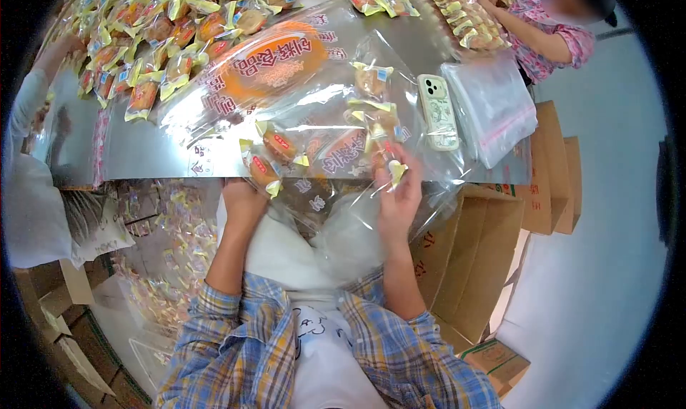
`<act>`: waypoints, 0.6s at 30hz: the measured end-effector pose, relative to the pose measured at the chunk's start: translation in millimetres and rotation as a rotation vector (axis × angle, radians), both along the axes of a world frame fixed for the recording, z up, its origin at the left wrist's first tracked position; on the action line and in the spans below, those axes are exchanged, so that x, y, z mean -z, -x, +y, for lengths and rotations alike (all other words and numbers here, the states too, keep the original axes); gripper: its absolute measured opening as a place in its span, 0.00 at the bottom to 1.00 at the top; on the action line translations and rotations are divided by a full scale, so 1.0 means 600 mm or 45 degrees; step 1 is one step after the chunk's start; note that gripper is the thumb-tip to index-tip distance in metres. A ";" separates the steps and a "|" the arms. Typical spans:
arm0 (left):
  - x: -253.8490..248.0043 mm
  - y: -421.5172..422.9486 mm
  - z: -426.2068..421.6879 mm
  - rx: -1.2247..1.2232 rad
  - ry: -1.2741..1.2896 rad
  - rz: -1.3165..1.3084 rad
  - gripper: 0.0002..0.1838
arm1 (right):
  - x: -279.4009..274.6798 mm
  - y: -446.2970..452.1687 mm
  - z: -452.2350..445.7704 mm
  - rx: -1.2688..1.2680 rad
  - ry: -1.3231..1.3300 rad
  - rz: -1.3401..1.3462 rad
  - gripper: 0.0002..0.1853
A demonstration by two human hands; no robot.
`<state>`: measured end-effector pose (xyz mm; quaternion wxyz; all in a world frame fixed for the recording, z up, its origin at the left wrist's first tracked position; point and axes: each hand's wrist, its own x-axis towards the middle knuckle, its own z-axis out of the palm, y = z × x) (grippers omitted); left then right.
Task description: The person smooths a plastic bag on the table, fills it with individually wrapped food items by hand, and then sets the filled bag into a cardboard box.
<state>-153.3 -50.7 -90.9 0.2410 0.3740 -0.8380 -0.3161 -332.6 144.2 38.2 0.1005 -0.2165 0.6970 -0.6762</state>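
Observation:
A large clear plastic bag (pixel 318 126) with orange and red printing lies over the metal table's front edge and my lap. My right hand (pixel 401 194) is closed round a wrapped cake (pixel 382 159) at the bag's right side. Two more wrapped cakes, one at the top (pixel 371 80) and one below it (pixel 376 116), lie in line beyond it. My left hand (pixel 243 198) is at the table edge, just under a pair of wrapped cakes, the nearer one (pixel 261 169) and the farther one (pixel 279 144); its fingers are hidden.
A heap of wrapped cakes (pixel 179 30) covers the back left. To the right lie a phone (pixel 438 112) and a stack of clear bags (pixel 493 112). Cardboard boxes (pixel 468 259) stand below. Co-workers are at the right (pixel 532 33) and left (pixel 32 101).

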 end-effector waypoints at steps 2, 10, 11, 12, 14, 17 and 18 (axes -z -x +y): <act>0.016 0.001 -0.002 -0.003 0.000 0.063 0.20 | -0.002 -0.015 -0.019 -0.082 0.318 -0.414 0.22; -0.009 0.005 -0.003 -0.042 -0.172 -0.014 0.25 | 0.030 0.010 -0.106 -0.245 -0.129 0.105 0.30; -0.015 0.006 -0.003 -0.024 -0.074 -0.028 0.24 | 0.026 0.014 -0.107 -0.283 -0.206 0.173 0.30; -0.016 0.005 -0.003 -0.011 0.023 -0.044 0.24 | 0.015 0.016 -0.110 -0.326 -0.283 0.242 0.30; -0.007 0.001 -0.004 -0.013 0.052 -0.043 0.25 | 0.004 0.019 -0.113 -0.368 -0.442 0.430 0.28; 0.019 0.002 -0.003 -0.089 -0.219 0.057 0.26 | 0.007 0.022 -0.119 -0.350 -0.474 0.495 0.24; 0.024 0.005 -0.004 -0.127 -0.360 0.107 0.26 | 0.015 0.021 -0.122 -0.338 -0.349 0.319 0.24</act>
